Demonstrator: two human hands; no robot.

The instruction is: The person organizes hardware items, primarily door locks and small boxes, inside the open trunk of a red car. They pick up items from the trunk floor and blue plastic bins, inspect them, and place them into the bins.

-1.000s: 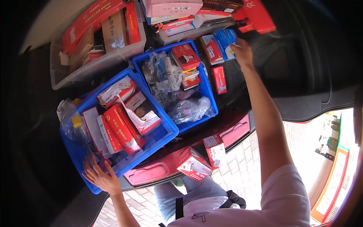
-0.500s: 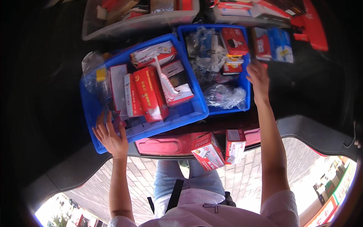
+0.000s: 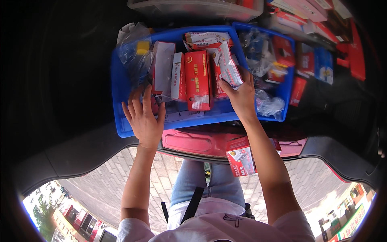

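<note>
A large blue plastic bin holds several red and white cartons. A tall red carton stands near its middle, with a narrow white-and-red carton and a pale carton to its left. My right hand reaches in at the bin's right side. Its thumb and fingers are closed on a tilted red-and-white carton. Spread fingers of my left hand rest over the bin's near left corner, holding nothing. Beside them lies a clear plastic bag with a yellow item.
A smaller blue bin with plastic bags and boxes adjoins on the right. Past it lie a red box and a blue box. A translucent tub stands behind. Near the pink sill is another carton.
My right hand has moved left from beside the smaller bin and closed on a carton in the large bin. A red box now shows right of the smaller bin. The view has shifted.
</note>
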